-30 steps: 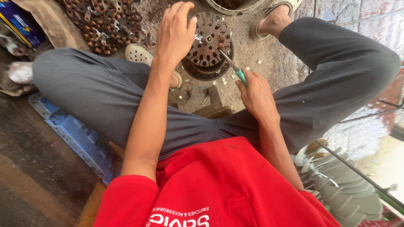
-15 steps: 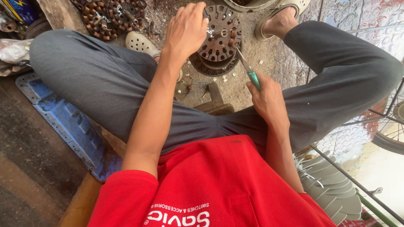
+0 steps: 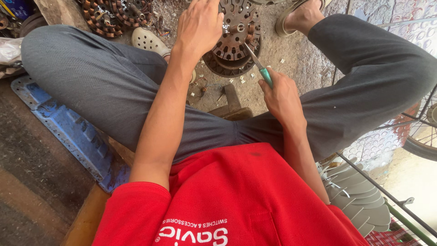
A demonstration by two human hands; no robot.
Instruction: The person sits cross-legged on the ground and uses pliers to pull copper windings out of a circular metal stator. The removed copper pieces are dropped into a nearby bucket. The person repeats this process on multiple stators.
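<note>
A round rusty motor stator (image 3: 236, 38) with slots and copper windings lies on the ground between my legs. My left hand (image 3: 200, 25) rests on its left edge, fingers curled over the rim. My right hand (image 3: 280, 95) grips a screwdriver (image 3: 259, 66) with a green handle. Its metal tip points into the stator's slots near the centre hub. Small white scraps lie scattered on the ground around the stator.
More wound stators (image 3: 116, 16) are piled at the top left, beside a grey sandal (image 3: 148, 41). A blue perforated plate (image 3: 68, 132) lies at my left, a wooden block (image 3: 234, 107) sits in front of me, and fan blades (image 3: 359, 196) lie lower right.
The view has tilted, so the stator and both hands sit higher in the frame. The right hand has shifted the screwdriver tip a little further into the stator.
</note>
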